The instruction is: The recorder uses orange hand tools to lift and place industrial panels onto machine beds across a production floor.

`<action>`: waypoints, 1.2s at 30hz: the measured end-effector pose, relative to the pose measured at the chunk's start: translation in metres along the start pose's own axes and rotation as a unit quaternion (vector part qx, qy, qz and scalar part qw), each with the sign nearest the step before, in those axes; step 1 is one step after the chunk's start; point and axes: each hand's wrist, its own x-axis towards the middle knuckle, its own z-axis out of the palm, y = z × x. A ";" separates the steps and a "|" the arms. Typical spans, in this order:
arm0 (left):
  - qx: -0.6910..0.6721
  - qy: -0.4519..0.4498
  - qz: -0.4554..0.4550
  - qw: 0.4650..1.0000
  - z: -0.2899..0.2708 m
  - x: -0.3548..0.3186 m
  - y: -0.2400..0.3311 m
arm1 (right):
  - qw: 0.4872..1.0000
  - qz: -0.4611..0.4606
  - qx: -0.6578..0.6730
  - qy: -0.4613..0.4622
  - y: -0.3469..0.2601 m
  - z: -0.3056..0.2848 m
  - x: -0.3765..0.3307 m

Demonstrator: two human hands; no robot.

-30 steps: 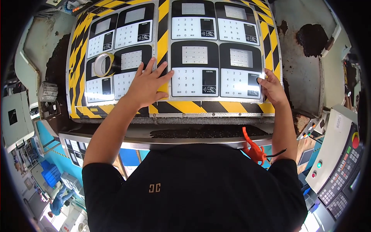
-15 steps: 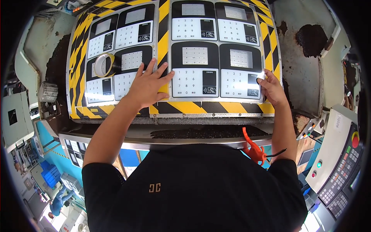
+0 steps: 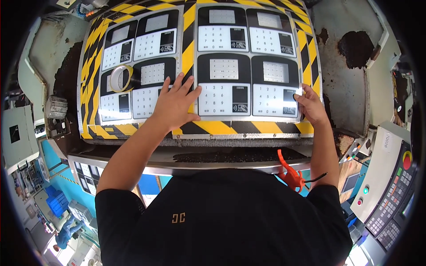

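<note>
Little has moved since the earlier frames: both hands are kept on the keypad sheet [image 3: 224, 66], which lies on the yellow-black striped plate [image 3: 188, 26] in the upper centre. Left hand [image 3: 174, 105] is laid flat, fingers spread, at centre. Right hand [image 3: 310, 104] pinches the sheet's lower right corner. A tape roll [image 3: 120, 78] rests at upper left.

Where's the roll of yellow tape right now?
The roll of yellow tape lies on the left keypad sheet, up-left of the left hand, not touching it.
</note>
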 end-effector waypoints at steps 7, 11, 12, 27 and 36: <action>-0.013 -0.035 0.062 0.997 -0.010 0.018 -0.004 | 1.000 -0.002 0.005 0.023 -0.002 0.005 -0.003; -0.005 -0.032 0.091 0.995 -0.019 0.030 -0.007 | 0.998 -0.003 0.016 0.055 -0.010 0.019 -0.005; 0.014 -0.050 0.094 0.994 -0.021 0.034 -0.006 | 0.998 -0.005 0.015 0.053 -0.010 0.018 -0.006; 0.035 -0.075 0.123 0.989 -0.018 0.044 -0.009 | 1.000 -0.002 0.004 0.030 -0.003 0.005 -0.006; 0.031 -0.078 0.081 0.993 -0.026 0.045 -0.001 | 0.842 -0.059 -0.503 0.184 -0.037 0.036 -0.014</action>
